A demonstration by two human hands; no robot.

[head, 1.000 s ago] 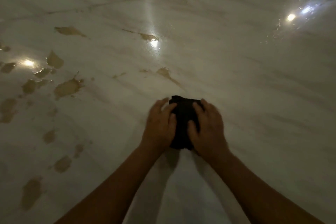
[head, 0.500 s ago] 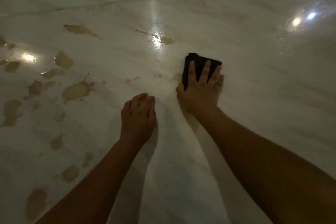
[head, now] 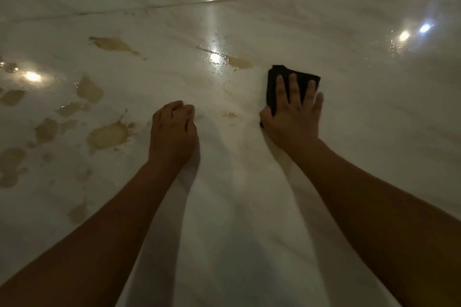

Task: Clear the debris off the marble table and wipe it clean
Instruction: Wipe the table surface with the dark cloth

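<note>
A folded black cloth [head: 303, 79] lies flat on the white marble table [head: 249, 207] right of centre. My right hand [head: 293, 114] presses down on it with straight, spread fingers, covering its near half. My left hand [head: 172, 132] rests on the marble to the left of the cloth, fingers loosely curled and holding nothing. A brown wet splash [head: 107, 134] sits just left of my left hand, and a smaller brown smear [head: 237, 61] lies beyond the cloth to its left.
Several more brown muddy patches [head: 88, 89] spread over the left part of the slab. A thin seam [head: 224, 1] crosses the marble at the back. Bright lamp reflections [head: 404, 36] glare on the wet surface at the right and left.
Both hands held the cloth together a second ago. My right hand then slid it forward and to the right, while my left hand let go and settled on the marble.
</note>
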